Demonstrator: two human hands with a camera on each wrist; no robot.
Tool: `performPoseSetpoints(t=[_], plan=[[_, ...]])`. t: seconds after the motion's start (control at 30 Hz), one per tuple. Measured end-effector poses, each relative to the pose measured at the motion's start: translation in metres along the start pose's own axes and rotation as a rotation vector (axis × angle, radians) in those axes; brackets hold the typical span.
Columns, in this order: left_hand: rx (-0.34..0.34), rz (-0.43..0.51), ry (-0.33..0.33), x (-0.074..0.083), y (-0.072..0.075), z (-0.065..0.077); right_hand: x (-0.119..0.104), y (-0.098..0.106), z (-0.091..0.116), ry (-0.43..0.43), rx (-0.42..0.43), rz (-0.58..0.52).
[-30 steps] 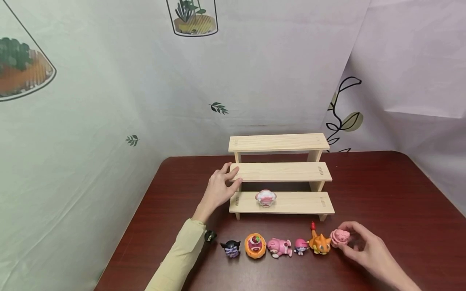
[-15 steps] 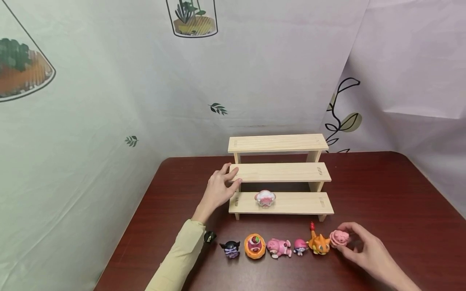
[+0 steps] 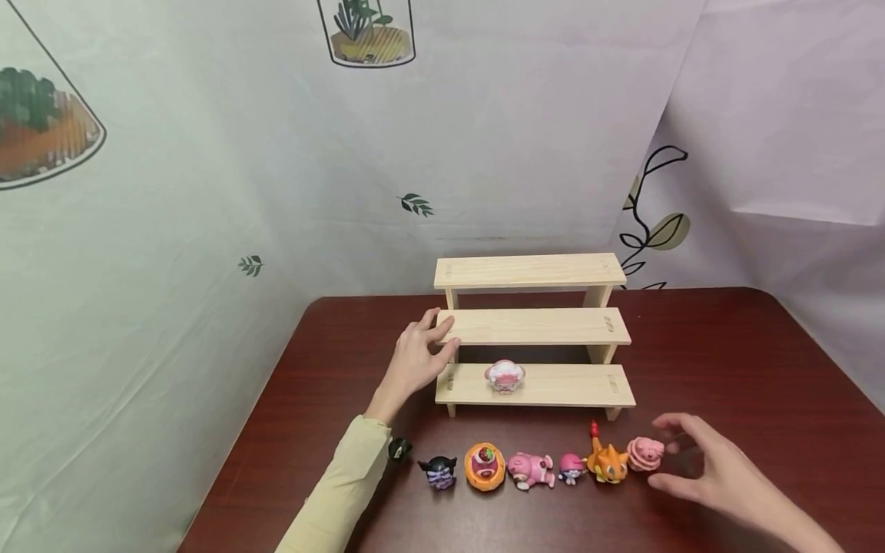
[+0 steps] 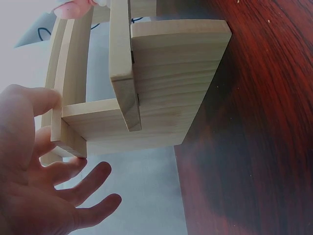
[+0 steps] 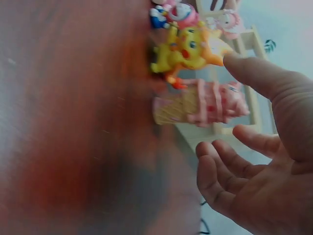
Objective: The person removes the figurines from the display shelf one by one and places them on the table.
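Note:
At the left end of a three-step wooden display stand [image 3: 535,326], my left hand [image 3: 413,357] grips the middle board. In the left wrist view the thumb [image 4: 41,99] lies on the board's front edge, with other fingers around its end. My right hand [image 3: 715,476] is just right of a pink ice-cream-cone figurine [image 3: 646,454], thumb and fingers spread apart. The right wrist view shows this cone figurine [image 5: 203,104] upright on the table, with a gap to the hand. Beside it is an orange-and-yellow dragon-like figurine [image 3: 608,462] with a red-tipped tail.
A white-and-pink figurine [image 3: 505,377] sits on the lowest board. Leftward along the row are a small pink-headed figurine [image 3: 571,468], a pink bear-like figurine [image 3: 531,470], an orange round dessert-shaped toy [image 3: 485,467], a black-and-purple figurine [image 3: 439,472] and a dark object [image 3: 399,448] partly behind the left sleeve.
My right hand has let go of the pink cone figurine and drawn back to the right, its fingers spreading. The left hand keeps its hold on the stand.

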State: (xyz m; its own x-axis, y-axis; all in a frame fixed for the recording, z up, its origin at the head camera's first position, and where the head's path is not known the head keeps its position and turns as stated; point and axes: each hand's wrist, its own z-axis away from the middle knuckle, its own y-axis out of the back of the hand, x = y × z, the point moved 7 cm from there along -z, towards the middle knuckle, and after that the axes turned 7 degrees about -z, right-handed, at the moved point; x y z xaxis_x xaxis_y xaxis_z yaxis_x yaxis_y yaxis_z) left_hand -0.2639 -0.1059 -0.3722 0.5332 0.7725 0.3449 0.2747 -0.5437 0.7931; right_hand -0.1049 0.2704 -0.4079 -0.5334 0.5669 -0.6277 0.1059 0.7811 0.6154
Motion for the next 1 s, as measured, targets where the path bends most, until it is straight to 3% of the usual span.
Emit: performPoseSetpoints(t=[0.17, 0.4, 0.63, 1.0], plan=[[-0.002, 0.004, 0.002, -0.001, 0.000, 0.000, -0.011, 0.009, -0.019, 0.062, -0.005, 0.034], [-0.014, 0.006, 0.011, -0.002, -0.001, 0.001, -0.031, 0.009, -0.055, 0.069, -0.002, -0.049], [-0.014, 0.014, 0.014, 0.000, 0.001, 0.000, -0.046, -0.003, -0.081, 0.084, -0.007, -0.118], [-0.020, 0.006, 0.021, -0.001, 0.001, 0.001, -0.056, -0.029, -0.107, 0.086, -0.100, -0.191]])
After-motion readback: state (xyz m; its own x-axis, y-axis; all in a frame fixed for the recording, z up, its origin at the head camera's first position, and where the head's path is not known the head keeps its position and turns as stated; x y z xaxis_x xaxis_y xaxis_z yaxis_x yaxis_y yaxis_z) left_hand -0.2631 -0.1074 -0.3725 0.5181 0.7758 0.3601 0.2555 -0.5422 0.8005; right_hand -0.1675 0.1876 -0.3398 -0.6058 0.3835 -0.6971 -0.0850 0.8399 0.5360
